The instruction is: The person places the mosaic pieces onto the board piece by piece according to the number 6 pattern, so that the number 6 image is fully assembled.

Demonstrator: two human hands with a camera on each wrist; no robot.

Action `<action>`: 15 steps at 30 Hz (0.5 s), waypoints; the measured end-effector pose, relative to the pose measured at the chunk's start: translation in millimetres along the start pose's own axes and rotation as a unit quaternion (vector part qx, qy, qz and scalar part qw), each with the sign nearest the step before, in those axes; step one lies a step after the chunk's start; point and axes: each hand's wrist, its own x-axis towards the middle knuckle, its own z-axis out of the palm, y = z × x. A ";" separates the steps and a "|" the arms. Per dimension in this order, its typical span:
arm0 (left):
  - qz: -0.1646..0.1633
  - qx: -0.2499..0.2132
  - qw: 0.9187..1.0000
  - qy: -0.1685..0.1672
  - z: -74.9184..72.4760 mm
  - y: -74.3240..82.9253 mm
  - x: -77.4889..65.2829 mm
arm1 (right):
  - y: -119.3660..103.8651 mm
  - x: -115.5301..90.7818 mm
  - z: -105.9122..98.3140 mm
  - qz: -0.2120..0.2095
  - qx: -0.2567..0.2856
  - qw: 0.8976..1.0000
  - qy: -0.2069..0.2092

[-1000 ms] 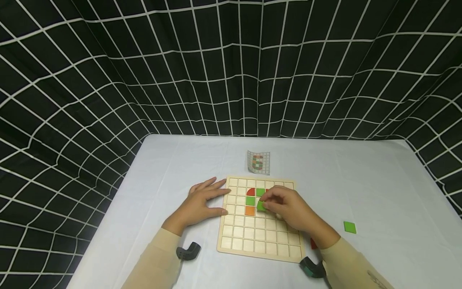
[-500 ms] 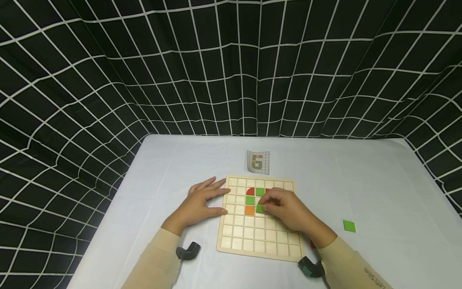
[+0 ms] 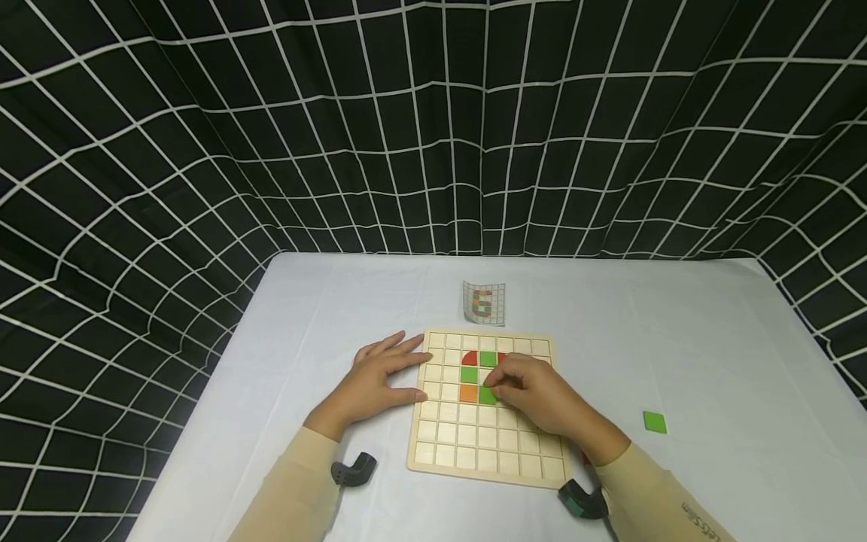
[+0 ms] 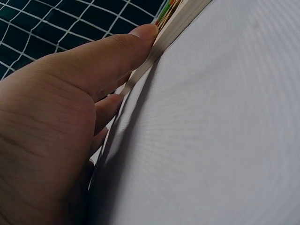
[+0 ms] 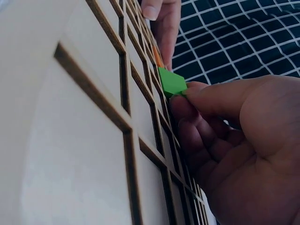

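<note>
A wooden grid board (image 3: pixel 467 444) lies on the white table. My right hand (image 3: pixel 535 395) pinches a green square tile (image 5: pixel 172 83) between thumb and finger. That tile sits tilted at the cell just right of an orange tile (image 3: pixel 468 393). Farther up the grid lie a red rounded tile (image 3: pixel 470 359) and two more green tiles; part of another red piece (image 3: pixel 502 357) shows by my right fingers. Along the board's left edge, my left hand (image 3: pixel 369 388) is spread, its thumb and forefinger touching the rim. The cells under my right hand are hidden.
Behind the board is a small curled pattern card (image 3: pixel 484 304). A loose green tile (image 3: pixel 654 421) lies to the right, and a red piece (image 3: pixel 586 459) is mostly hidden by my right wrist. Dark wrist devices (image 3: pixel 354 470) are at both sleeves. Black gridded curtain (image 3: pixel 433 135) surrounds the table.
My right hand has brought the green tile slightly left and toward me, down to the cell beside the orange tile. The left hand stays still at the board's edge.
</note>
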 end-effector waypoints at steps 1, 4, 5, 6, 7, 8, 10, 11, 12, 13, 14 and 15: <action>0.000 0.000 1.000 0.000 0.1 0.0 -0.2 | -0.1 -0.1 0.2 -0.001 0.001 1.000 -0.001; -0.001 0.000 1.000 0.001 0.1 0.0 -0.8 | -0.4 -0.5 0.7 -0.001 0.003 1.000 -0.002; -0.002 0.000 1.000 0.000 0.2 0.1 -0.9 | -0.4 -0.6 0.8 -0.001 0.003 1.000 -0.003; -0.003 0.000 1.000 -0.001 0.2 0.3 -1.0 | -0.4 -0.6 0.9 -0.001 0.002 1.000 -0.003; -0.003 0.000 1.000 -0.001 0.2 0.4 -1.1 | -0.2 -0.6 1.0 -0.001 0.001 1.000 -0.003; -0.004 0.000 1.000 -0.001 0.1 0.7 -1.2 | 0.0 -0.7 1.0 0.000 -0.001 1.000 -0.003; -0.005 0.001 1.000 -0.002 -0.2 1.0 -1.1 | 0.7 -0.6 0.8 0.001 -0.004 1.000 -0.002; -0.005 0.002 1.000 -0.002 -0.3 1.3 -1.0 | 1.0 -0.5 0.7 0.001 -0.005 1.000 -0.001; -0.005 0.002 1.000 -0.002 -0.5 1.4 -0.9 | 1.4 -0.5 0.4 0.002 -0.005 1.000 0.000; -0.005 0.001 1.000 -0.002 -0.7 1.5 -0.7 | 1.8 -0.4 0.2 0.003 -0.004 1.000 0.002; -0.005 0.001 1.000 -0.002 -0.8 1.7 -0.6 | 2.2 -0.4 -0.1 0.003 -0.002 1.000 0.003; -0.005 0.001 1.000 -0.002 -1.0 1.7 -0.4 | 2.5 -0.4 -0.4 0.003 0.000 1.000 0.003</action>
